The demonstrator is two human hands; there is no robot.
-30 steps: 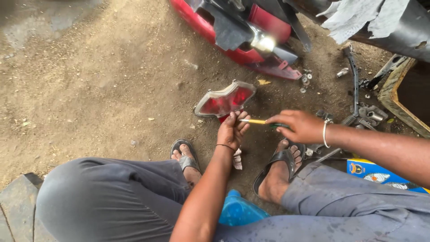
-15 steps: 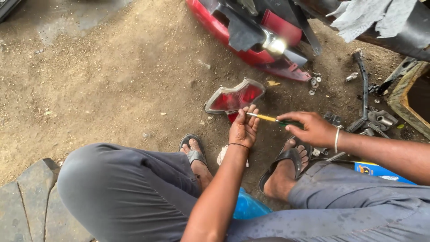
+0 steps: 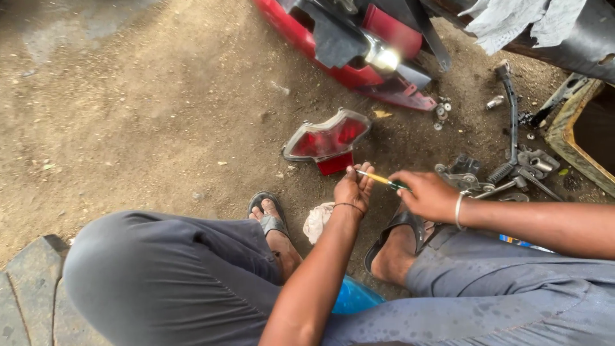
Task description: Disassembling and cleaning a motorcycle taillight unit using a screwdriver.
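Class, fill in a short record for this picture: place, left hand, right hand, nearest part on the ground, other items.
Place: dirt ground
Left hand: fingers pinch the tip end of a thin screwdriver
Right hand: grip closed round the screwdriver's handle
Nearest part: red tail lamp, lying just beyond the hands
Other items: red body panel, metal parts, crumpled rag

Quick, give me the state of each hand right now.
Left hand: fingers pinched on the tip of the screwdriver.
Right hand: closed around the screwdriver's handle end.
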